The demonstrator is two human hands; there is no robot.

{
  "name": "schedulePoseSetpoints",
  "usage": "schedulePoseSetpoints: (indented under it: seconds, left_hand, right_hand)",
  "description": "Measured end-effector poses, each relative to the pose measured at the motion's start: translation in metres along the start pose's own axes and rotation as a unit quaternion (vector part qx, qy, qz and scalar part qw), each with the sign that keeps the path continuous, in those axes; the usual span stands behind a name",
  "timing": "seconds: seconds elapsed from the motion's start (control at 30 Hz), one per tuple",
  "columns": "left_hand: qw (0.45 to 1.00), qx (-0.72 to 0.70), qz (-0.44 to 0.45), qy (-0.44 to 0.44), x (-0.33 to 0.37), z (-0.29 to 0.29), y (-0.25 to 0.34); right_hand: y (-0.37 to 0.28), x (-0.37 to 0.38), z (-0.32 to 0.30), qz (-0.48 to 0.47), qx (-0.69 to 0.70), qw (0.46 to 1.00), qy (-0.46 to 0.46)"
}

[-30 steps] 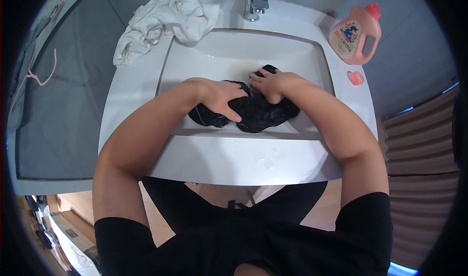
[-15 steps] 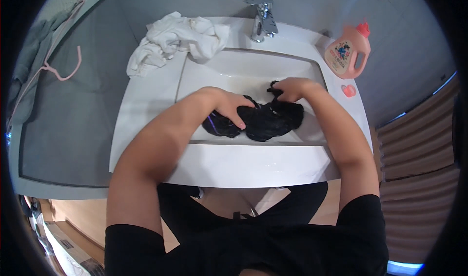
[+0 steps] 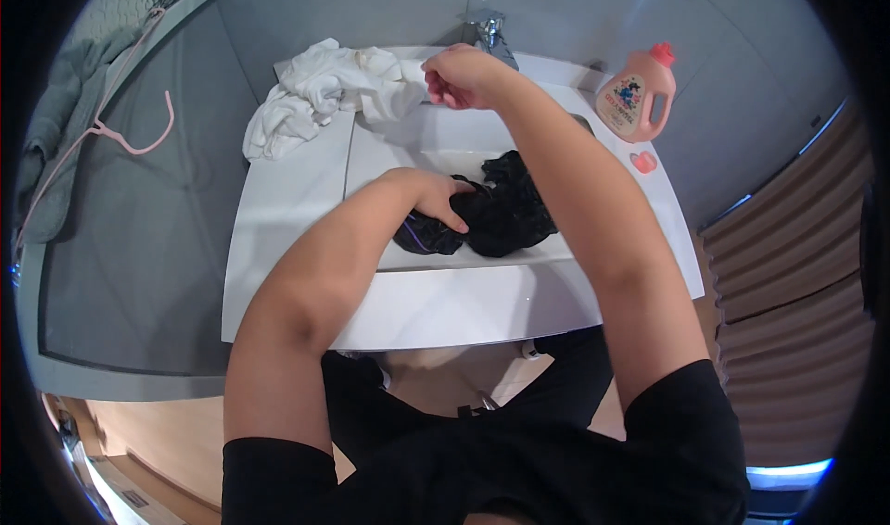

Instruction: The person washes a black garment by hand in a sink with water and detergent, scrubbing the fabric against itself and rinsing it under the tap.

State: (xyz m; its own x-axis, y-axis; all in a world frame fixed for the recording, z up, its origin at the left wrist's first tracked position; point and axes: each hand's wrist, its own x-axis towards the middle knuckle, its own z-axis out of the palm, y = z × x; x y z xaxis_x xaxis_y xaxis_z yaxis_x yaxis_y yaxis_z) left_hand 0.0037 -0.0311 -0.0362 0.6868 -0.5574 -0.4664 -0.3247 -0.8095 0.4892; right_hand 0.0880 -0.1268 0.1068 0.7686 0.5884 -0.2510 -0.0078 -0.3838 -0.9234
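A bunched black garment (image 3: 505, 215) with a thin purple stripe lies in the white sink (image 3: 399, 145). My left hand (image 3: 436, 199) rests at its left side, thumb over the fabric and the other fingers partly hidden, gripping it. My right hand (image 3: 464, 75) is raised over the back of the basin, in front of the chrome faucet (image 3: 489, 34). Its fingers are curled in, and nothing shows in them. Just left of that hand lies a crumpled white cloth (image 3: 320, 94) on the counter.
On the right of the counter stands a pink detergent bottle (image 3: 635, 99) with a small pink cap (image 3: 643, 162) beside it. A pink hanger (image 3: 111, 133) hangs at the left, by a grey glass panel (image 3: 139, 265). A brown pleated curtain (image 3: 788, 340) is at the right.
My right hand has let go of the black garment and moved up and left toward the faucet. My left hand stays on the garment. The view has shifted slightly.
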Motion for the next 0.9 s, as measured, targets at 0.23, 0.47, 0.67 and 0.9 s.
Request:
schedulePoseSetpoints:
  seconds: [0.23,0.47,0.67,0.9]
  left_hand:
    - [0.998,0.043,-0.049,0.014,-0.002,-0.003,0.007]
    - [0.998,0.013,-0.063,0.005,-0.01,-0.001,-0.002]
    - [1.0,0.0,-0.025,0.007,-0.001,-0.004,0.003]
    - [1.0,0.009,-0.025,0.001,-0.008,-0.01,0.011]
  right_hand:
    - [-0.044,0.03,-0.022,-0.02,0.013,0.99,0.142]
    - [-0.047,0.065,-0.027,-0.123,-0.113,0.976,0.137]
    - [-0.035,0.056,-0.061,-0.211,-0.097,0.962,0.141]
    - [0.033,-0.084,-0.018,-0.146,-0.142,0.979,0.005]
